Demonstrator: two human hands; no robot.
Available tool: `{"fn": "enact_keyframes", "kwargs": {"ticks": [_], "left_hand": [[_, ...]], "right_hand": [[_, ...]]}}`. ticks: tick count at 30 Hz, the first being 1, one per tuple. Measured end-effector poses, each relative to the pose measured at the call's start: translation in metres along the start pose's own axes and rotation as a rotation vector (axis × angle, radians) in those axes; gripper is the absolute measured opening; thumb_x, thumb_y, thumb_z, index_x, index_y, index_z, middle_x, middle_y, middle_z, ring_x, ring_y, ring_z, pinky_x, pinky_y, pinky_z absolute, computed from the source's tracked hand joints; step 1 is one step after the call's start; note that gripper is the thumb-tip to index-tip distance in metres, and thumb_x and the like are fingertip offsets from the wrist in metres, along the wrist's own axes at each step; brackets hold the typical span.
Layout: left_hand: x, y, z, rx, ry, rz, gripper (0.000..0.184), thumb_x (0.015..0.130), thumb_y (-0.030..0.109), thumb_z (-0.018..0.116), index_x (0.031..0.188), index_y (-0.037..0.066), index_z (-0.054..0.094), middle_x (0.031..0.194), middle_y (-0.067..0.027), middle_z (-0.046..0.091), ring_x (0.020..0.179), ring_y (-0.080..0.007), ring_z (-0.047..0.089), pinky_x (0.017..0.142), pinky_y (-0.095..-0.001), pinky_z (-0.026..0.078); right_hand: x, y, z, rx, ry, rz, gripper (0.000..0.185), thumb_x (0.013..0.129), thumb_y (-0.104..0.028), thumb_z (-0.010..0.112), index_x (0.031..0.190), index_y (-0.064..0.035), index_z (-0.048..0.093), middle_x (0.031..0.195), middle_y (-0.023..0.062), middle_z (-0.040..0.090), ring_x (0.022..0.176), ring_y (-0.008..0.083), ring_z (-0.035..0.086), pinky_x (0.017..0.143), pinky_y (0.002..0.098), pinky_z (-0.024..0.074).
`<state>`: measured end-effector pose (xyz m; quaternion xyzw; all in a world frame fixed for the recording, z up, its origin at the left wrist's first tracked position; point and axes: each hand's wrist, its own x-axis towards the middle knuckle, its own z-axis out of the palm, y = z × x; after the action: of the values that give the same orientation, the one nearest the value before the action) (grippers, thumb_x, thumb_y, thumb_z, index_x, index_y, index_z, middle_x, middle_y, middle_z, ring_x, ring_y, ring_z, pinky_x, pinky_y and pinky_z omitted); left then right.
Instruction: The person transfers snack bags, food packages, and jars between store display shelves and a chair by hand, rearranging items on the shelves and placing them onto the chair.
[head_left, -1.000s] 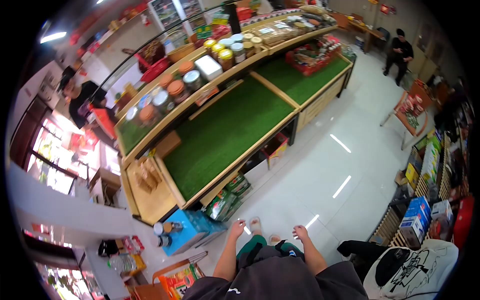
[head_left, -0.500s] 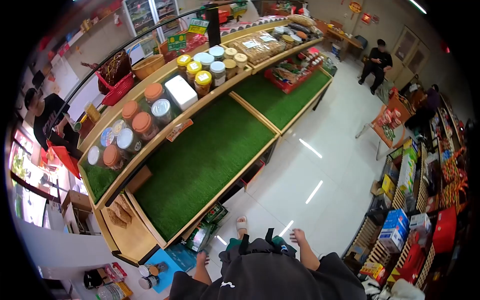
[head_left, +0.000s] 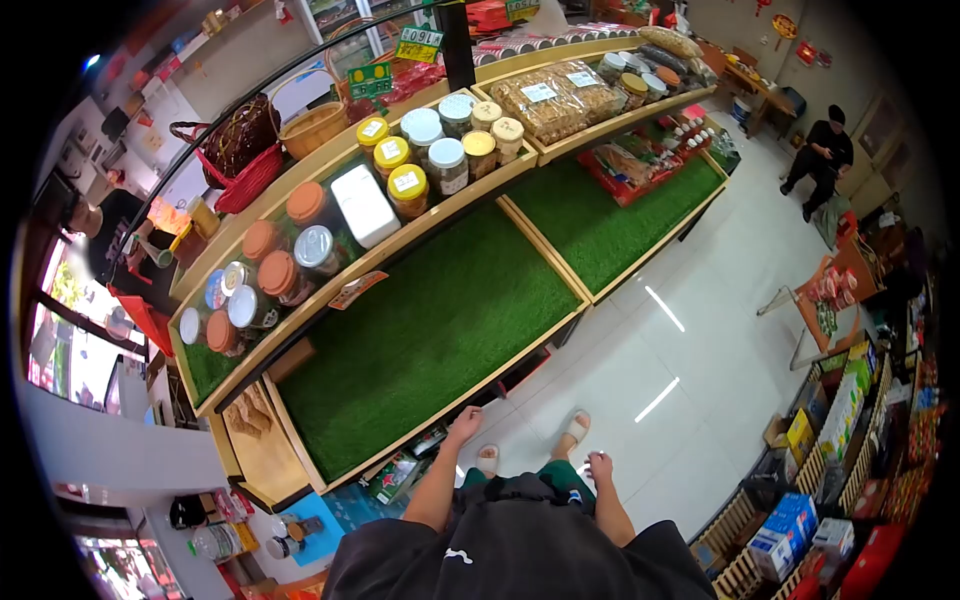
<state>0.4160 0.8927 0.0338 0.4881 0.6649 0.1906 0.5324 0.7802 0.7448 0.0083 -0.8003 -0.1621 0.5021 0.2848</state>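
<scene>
My left hand (head_left: 465,424) is just off the front edge of the lower display shelf (head_left: 420,300), which is lined with green artificial turf. It looks empty, its fingers loosely bent. Beside my body on the other side, my right hand (head_left: 599,467) hangs over the tiled floor, touching nothing I can see. Its fingers are a little apart and slightly curled. On the raised tier behind the turf stand jars with orange lids (head_left: 279,272), jars with yellow lids (head_left: 408,186) and a white box (head_left: 365,205).
Large bags of dried food (head_left: 558,100) and a red tray of packets (head_left: 630,172) fill the far section. A stocked rack (head_left: 785,535) and a chair (head_left: 830,300) line the right side. One person (head_left: 822,160) sits at the back; another (head_left: 115,235) is behind the counter.
My view has shifted, so the shelves sit farther right and the rack slides lower right. My left hand has come up and forward to the shelf's edge. Both my feet now show.
</scene>
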Motion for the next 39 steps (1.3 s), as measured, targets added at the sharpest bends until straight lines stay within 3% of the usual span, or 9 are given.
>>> {"fn": "enact_keyframes", "kwargs": {"ticks": [4, 11, 15, 18, 23, 25, 30, 36, 39], "left_hand": [[0.016, -0.030, 0.035, 0.068, 0.156, 0.019, 0.035, 0.079, 0.030, 0.052, 0.099, 0.002, 0.058, 0.088, -0.0203, 0.061, 0.085, -0.0320, 0.059, 0.076, -0.0380, 0.046], [0.002, -0.037, 0.072, 0.246, 0.225, -0.496, 0.042, 0.075, 0.037, 0.049, 0.090, 0.002, 0.065, 0.094, -0.0241, 0.061, 0.096, -0.0365, 0.057, 0.085, -0.0404, 0.044], [0.024, 0.026, 0.104, 0.327, 0.185, -0.435, 0.039, 0.077, 0.036, 0.048, 0.088, 0.002, 0.065, 0.095, -0.0236, 0.061, 0.094, -0.0378, 0.057, 0.082, -0.0417, 0.045], [0.059, 0.088, 0.134, 0.354, 0.423, -0.155, 0.028, 0.079, 0.027, 0.050, 0.082, 0.002, 0.063, 0.084, -0.0196, 0.062, 0.085, -0.0365, 0.058, 0.076, -0.0422, 0.046], [0.166, 0.183, 0.181, 0.270, 0.351, 0.139, 0.021, 0.080, 0.021, 0.052, 0.085, 0.003, 0.062, 0.080, -0.0160, 0.060, 0.083, -0.0319, 0.056, 0.077, -0.0402, 0.045], [0.209, 0.218, 0.202, 0.246, 0.311, 0.208, 0.018, 0.081, 0.019, 0.052, 0.087, 0.004, 0.061, 0.081, -0.0151, 0.059, 0.083, -0.0309, 0.055, 0.077, -0.0396, 0.045], [0.310, 0.297, 0.244, 0.170, 0.206, 0.063, 0.016, 0.083, 0.017, 0.053, 0.091, 0.005, 0.060, 0.089, -0.0150, 0.055, 0.085, -0.0283, 0.055, 0.077, -0.0392, 0.045], [0.380, 0.350, 0.271, 0.056, -0.184, -0.258, 0.034, 0.085, 0.032, 0.049, 0.106, 0.007, 0.057, 0.100, -0.0141, 0.059, 0.092, -0.0301, 0.056, 0.080, -0.0407, 0.044], [0.401, 0.365, 0.275, 0.016, -0.163, -0.285, 0.035, 0.085, 0.033, 0.049, 0.109, 0.008, 0.056, 0.106, -0.0138, 0.058, 0.100, -0.0299, 0.054, 0.086, -0.0396, 0.042]], "right_hand": [[0.053, 0.032, -0.077, 0.124, 0.000, 0.272, 0.034, 0.078, -0.023, 0.051, 0.105, -0.0024, 0.052, 0.080, 0.0124, 0.062, 0.057, 0.0241, 0.057, 0.050, 0.0359, 0.0449], [0.127, -0.044, -0.173, 0.147, -0.002, 0.219, 0.037, 0.079, -0.027, 0.051, 0.107, -0.0038, 0.049, 0.087, 0.0149, 0.061, 0.063, 0.0245, 0.059, 0.050, 0.0350, 0.0466], [0.157, -0.119, -0.194, 0.321, 0.012, 0.121, 0.035, 0.081, -0.027, 0.051, 0.108, -0.0046, 0.049, 0.088, 0.0139, 0.061, 0.065, 0.0222, 0.061, 0.051, 0.0305, 0.0479], [0.173, -0.158, -0.192, 0.303, -0.005, 0.067, 0.033, 0.082, -0.027, 0.052, 0.107, -0.0053, 0.050, 0.087, 0.0122, 0.062, 0.066, 0.0208, 0.062, 0.051, 0.0299, 0.0483], [0.225, -0.168, -0.219, 0.027, -0.129, 0.060, 0.031, 0.080, -0.027, 0.054, 0.105, -0.0070, 0.053, 0.084, 0.0088, 0.063, 0.065, 0.0184, 0.062, 0.051, 0.0294, 0.0479], [0.246, -0.181, -0.250, -0.064, -0.174, 0.239, 0.031, 0.080, -0.026, 0.055, 0.105, -0.0076, 0.054, 0.084, 0.0085, 0.063, 0.065, 0.0189, 0.062, 0.051, 0.0308, 0.0478], [0.288, -0.234, -0.321, 0.300, 0.198, 0.200, 0.034, 0.080, -0.025, 0.051, 0.109, -0.0074, 0.050, 0.083, 0.0110, 0.061, 0.062, 0.0216, 0.060, 0.050, 0.0350, 0.0476], [0.344, -0.321, -0.339, 0.112, 0.133, 0.282, 0.034, 0.080, -0.025, 0.050, 0.108, -0.0064, 0.050, 0.082, 0.0114, 0.061, 0.062, 0.0227, 0.060, 0.049, 0.0344, 0.0463], [0.394, -0.370, -0.319, -0.001, 0.046, 0.251, 0.034, 0.080, -0.025, 0.050, 0.109, -0.0071, 0.050, 0.083, 0.0114, 0.061, 0.063, 0.0226, 0.060, 0.048, 0.0342, 0.0456]]}}
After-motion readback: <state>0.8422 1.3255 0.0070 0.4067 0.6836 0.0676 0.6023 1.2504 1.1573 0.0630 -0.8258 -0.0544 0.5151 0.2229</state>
